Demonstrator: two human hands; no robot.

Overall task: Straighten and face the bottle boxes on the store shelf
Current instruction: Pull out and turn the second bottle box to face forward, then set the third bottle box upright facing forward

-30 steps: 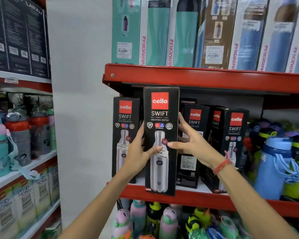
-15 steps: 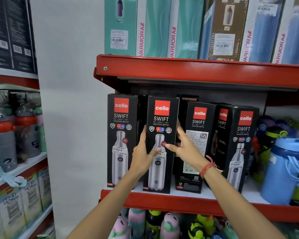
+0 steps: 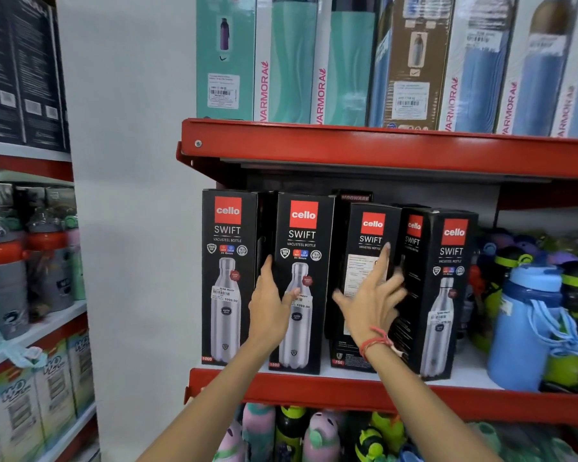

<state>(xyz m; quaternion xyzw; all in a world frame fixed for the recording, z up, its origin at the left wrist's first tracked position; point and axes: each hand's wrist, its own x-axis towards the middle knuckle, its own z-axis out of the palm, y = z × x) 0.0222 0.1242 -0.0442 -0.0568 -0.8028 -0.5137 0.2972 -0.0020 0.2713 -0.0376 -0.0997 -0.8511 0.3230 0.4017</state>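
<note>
Several black Cello Swift bottle boxes stand on the red middle shelf [image 3: 317,390]. The first box [image 3: 227,258] and second box [image 3: 303,238] face front, upright, side by side. My left hand [image 3: 268,310] grips the second box's left edge, thumb on its front. The third box [image 3: 369,228] shows its label side and sits further back. My right hand [image 3: 371,303] hovers in front of it, fingers spread, holding nothing. The fourth box [image 3: 449,295] stands at an angle, with its corner toward me.
Tall Varmora boxes [image 3: 287,61] fill the upper shelf [image 3: 381,151] close above the Cello boxes. A blue bottle [image 3: 528,328] and other loose bottles crowd the shelf to the right. Children's bottles sit on the shelf below. Another rack stands at the left.
The second box has been set back on the shelf beside the first. My right hand has left it and moved right, in front of the third box.
</note>
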